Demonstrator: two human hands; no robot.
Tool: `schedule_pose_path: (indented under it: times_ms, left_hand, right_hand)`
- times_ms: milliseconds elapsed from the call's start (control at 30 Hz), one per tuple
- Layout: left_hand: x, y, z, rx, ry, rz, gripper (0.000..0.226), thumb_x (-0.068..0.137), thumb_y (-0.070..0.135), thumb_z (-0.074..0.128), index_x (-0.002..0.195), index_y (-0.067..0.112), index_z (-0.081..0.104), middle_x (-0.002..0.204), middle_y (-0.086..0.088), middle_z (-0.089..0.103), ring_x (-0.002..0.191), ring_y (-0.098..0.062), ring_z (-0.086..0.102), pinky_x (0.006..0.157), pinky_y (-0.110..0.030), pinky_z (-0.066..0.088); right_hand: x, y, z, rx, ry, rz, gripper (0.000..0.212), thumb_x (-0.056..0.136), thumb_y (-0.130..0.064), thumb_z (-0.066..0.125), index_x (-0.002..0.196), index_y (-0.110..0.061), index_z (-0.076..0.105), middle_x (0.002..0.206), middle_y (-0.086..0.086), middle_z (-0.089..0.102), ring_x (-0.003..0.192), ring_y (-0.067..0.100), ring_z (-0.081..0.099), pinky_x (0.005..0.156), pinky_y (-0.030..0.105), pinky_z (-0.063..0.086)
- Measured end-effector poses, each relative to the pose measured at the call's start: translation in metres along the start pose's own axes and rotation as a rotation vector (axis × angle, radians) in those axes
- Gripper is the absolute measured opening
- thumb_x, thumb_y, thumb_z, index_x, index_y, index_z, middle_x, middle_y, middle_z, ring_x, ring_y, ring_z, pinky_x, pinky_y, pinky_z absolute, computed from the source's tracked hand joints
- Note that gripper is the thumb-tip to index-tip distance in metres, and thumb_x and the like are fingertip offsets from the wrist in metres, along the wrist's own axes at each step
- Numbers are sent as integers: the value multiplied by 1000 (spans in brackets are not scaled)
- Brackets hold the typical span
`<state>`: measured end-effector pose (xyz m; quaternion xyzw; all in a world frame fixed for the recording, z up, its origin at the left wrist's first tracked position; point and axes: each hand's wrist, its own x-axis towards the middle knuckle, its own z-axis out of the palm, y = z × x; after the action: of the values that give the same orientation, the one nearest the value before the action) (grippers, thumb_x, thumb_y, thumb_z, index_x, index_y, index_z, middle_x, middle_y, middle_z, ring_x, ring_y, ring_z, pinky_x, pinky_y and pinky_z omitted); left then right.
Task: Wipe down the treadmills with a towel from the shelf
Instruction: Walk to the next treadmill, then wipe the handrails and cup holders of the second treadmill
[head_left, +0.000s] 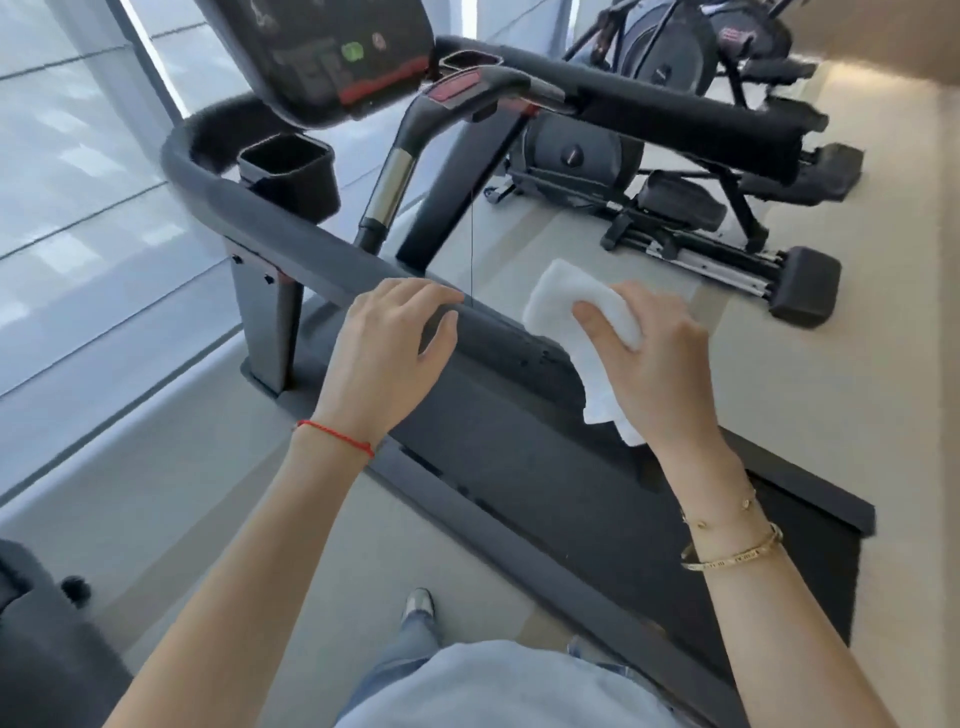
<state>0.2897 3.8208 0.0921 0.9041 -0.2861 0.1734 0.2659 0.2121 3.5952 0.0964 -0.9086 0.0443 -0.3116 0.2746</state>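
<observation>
Treadmill: the big black and grey treadmill with a padded side rail (291, 244) is beside you; you stand on the floor at its side, leaning over the rail; put weight on it and a slip of the palm could tip you onto the deck.
Belt: the dark running belt (519, 457) lies below both hands; I cannot tell whether it is stopped; if it is live, the towel's hanging end could be dragged in.
Console: the dark display panel with a green and a red button (332, 57) sits ahead at the far end of the rail; wiping across it may press a key and start the machine.
Safety cord: a thin black cord (471, 249) hangs straight down just past your left fingertips; snag it with a sweep and you may yank its clip.
Towel: the small white folded terry towel (576, 306) is at the near end of the rail, one corner drooping loose beneath the palm.
Right hand: your right hand (654, 353) is clamped on the towel, thumb across the top.
Left hand: your left hand (395, 343) is spread, fingers apart, draped over the rail and holding nothing.
Room: pale smooth floor (831, 415); another black exercise machine (691, 182) well apart beyond; bright window panels on your left.
</observation>
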Motion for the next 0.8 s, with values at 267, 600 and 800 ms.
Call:
schedule_pose_path:
  times_ms: [267,600,800]
  left_hand:
    - [48,-49,21,-82,-222,221,25,100,17,49,114,13,69,110,1,70,105,-22,63,97,-44,45]
    - [50,-84,34,-171,-294,283,30,101,13,41,114,17,68,110,5,70,106,-22,59,99,-41,40]
    - [49,-86,34,-223,-274,263,28,101,12,43,113,13,68,109,2,70,104,-23,58,102,-42,39]
  right_hand:
    - [-40,-10,27,-186,-250,288,59,95,-62,25,131,-28,56,128,-9,59,119,15,48,96,23,23]
    - [-23,-51,109,-645,-192,220,54,100,-56,26,137,-27,52,128,-2,59,113,25,54,103,39,33]
    - [-39,-25,87,-709,23,242,48,99,-56,37,115,-21,65,96,-2,67,89,23,59,87,35,39]
